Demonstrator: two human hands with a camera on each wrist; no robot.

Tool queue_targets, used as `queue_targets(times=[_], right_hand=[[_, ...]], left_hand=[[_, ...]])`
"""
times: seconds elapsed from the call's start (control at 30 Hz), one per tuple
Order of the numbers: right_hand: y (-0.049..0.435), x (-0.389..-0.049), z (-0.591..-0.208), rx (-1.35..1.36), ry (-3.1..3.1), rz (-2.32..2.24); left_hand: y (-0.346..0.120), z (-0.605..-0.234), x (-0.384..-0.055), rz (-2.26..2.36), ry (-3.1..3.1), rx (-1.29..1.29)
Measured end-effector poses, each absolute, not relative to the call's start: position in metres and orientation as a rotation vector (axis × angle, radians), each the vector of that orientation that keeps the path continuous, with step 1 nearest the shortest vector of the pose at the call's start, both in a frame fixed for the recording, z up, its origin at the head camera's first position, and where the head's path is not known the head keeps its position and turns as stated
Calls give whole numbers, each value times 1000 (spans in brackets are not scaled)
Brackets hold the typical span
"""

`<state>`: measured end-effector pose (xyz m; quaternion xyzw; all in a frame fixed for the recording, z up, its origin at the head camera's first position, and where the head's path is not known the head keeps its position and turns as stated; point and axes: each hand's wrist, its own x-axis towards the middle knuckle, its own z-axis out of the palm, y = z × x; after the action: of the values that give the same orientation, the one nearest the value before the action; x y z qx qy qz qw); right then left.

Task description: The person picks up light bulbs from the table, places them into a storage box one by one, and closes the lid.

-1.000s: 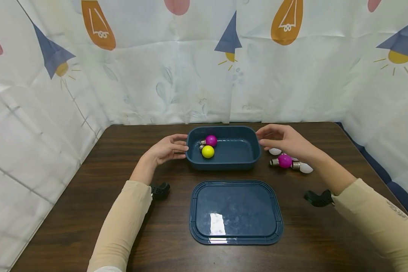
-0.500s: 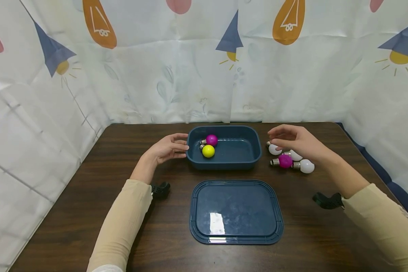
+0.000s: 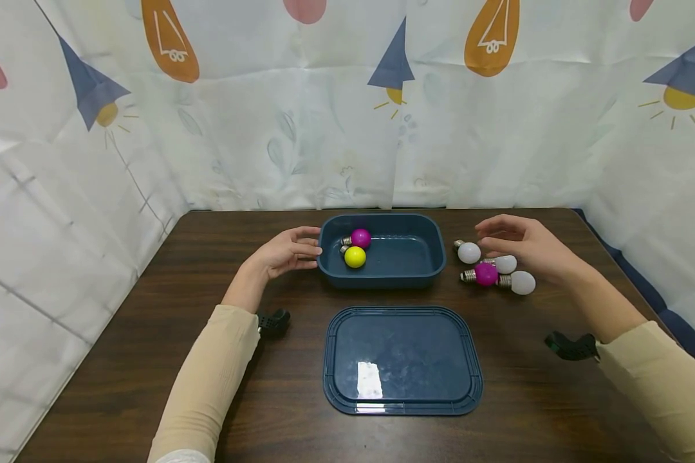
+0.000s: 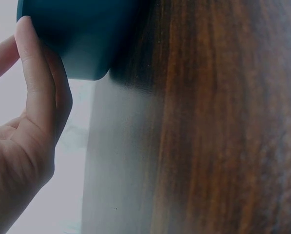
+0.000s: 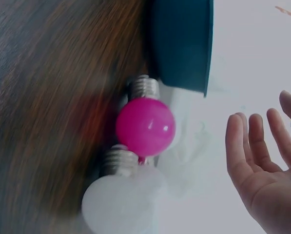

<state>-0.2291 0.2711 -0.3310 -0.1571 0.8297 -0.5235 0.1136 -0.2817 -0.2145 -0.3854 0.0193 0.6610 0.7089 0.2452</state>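
Dark blue plastic box (image 3: pixel 382 282), upright near the far edge of the brown desk (image 3: pixel 284 392). Inside it, toward its left end: one purple bulb (image 3: pixel 360 238) and one yellow bulb (image 3: pixel 355 258), lying close together. Left hand (image 3: pixel 286 254): at the box's left end, fingers loosely extended, fingertips against the outer wall. Right hand (image 3: pixel 529 247): right of the box and apart from it, raised near the loose bulbs, relaxed, a wide gap between thumb and fingers, holding nothing.

Loose bulbs, right of the box: a first white bulb (image 3: pixel 469 253) nearest to it; beyond that, a second white bulb (image 3: pixel 505 264), a second purple bulb (image 3: pixel 486 274) and a third white bulb (image 3: pixel 523 283), closely grouped, metal bases toward the box. Contact among these cannot be confirmed.

On the near side of the box, a flat blue lid (image 3: pixel 402 360). Behind the box, a printed white curtain (image 3: pixel 237 141).
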Motion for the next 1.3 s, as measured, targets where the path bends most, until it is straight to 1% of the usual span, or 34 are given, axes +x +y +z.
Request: queue_targets(times=[0.17,0.47,0.57,0.8,1.3], right_hand=[[282,-229,-335,-411,2471,-1501],[303,-228,-342,-427,2533,-1525],[309,-229,-344,-377,2551,-1534],[322,-230,-352,-360,2568,-1525],[338,-239,-372,-214,2614,-1437]], left_hand=[[-215,-387,-282,1931,1807,58],[-214,-385,-281,1940,1808,62],[-214,-384,-281,1937,1813,61],[-214,-386,-281,1928,1815,66],[-214,-386,-281,1946,1810,54]])
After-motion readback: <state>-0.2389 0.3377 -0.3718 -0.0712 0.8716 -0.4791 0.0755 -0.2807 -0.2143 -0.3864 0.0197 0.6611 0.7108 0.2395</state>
